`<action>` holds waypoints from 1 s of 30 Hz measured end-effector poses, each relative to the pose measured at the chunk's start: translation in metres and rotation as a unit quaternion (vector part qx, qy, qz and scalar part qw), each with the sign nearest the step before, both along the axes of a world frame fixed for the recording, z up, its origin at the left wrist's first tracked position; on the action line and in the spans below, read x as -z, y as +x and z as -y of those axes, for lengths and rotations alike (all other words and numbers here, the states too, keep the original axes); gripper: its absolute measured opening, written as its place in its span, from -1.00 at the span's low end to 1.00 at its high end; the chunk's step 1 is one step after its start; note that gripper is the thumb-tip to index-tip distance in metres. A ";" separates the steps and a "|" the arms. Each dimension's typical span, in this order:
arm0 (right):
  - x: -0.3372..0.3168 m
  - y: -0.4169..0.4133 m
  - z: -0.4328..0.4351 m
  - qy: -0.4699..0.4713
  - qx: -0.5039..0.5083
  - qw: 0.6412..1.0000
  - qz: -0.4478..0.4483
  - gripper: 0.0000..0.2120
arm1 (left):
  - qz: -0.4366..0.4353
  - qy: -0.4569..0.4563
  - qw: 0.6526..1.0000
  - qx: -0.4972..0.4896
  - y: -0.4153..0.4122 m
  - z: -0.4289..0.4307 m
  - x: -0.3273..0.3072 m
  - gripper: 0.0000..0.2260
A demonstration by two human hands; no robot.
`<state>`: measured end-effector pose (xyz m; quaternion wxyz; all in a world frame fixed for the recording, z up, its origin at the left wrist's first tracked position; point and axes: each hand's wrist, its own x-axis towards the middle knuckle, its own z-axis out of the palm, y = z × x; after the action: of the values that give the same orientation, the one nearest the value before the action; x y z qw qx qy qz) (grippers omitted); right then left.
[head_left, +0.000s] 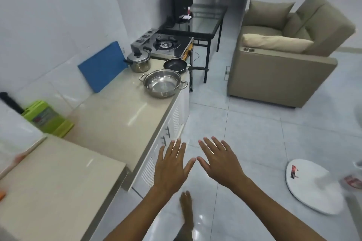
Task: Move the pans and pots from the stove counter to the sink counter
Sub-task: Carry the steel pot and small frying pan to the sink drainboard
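Three pieces of cookware stand at the far end of the beige counter point(117, 119), close to the gas stove point(166, 45). A wide, shallow steel pot point(163, 85) with two handles is nearest. Behind it lies a black frying pan point(175, 65), its handle sticking out over the counter's right edge. To the left stands a lidded steel pot point(138, 61). My left hand point(172, 166) and my right hand point(219, 162) are held out flat over the floor, fingers spread, holding nothing, well short of the cookware.
A blue cutting board point(101, 66) leans on the wall. A green box point(47, 119) sits at the counter's left. A lower beige surface point(58, 188) lies near me. A beige armchair point(284, 60), a glass table point(203, 19) and a white round fan base point(313, 186) stand on the tiled floor.
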<state>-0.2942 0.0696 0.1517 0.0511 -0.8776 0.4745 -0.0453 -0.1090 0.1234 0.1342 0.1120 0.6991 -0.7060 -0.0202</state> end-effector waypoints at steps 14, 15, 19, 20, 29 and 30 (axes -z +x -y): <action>-0.004 0.088 0.346 -0.007 0.000 1.000 -0.021 -0.42 | -0.025 0.036 0.996 -0.080 0.080 0.321 0.015 -0.35; -0.001 0.092 0.366 -0.005 -0.003 1.000 -0.026 -0.43 | -0.028 0.046 0.995 -0.090 0.082 0.334 0.019 -0.36; 0.013 0.109 0.442 -0.001 -0.029 0.999 -0.042 -0.43 | -0.080 0.106 0.979 -0.153 0.087 0.383 0.039 -0.36; 0.018 0.114 0.462 0.002 -0.037 0.998 -0.048 -0.43 | -0.107 0.123 0.972 -0.170 0.087 0.397 0.045 -0.35; 0.064 0.138 0.654 0.038 -0.141 0.985 -0.096 -0.45 | -0.733 0.250 0.462 -0.431 0.101 0.524 0.100 -0.31; 0.070 0.142 0.681 0.041 -0.156 0.981 -0.104 -0.46 | -0.768 0.220 0.407 -0.444 0.102 0.534 0.107 -0.31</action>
<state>-0.1526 -0.6111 0.0816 0.0435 -0.9381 0.3355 0.0744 -0.0074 -0.4106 0.0273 0.4429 0.6068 0.1134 -0.6502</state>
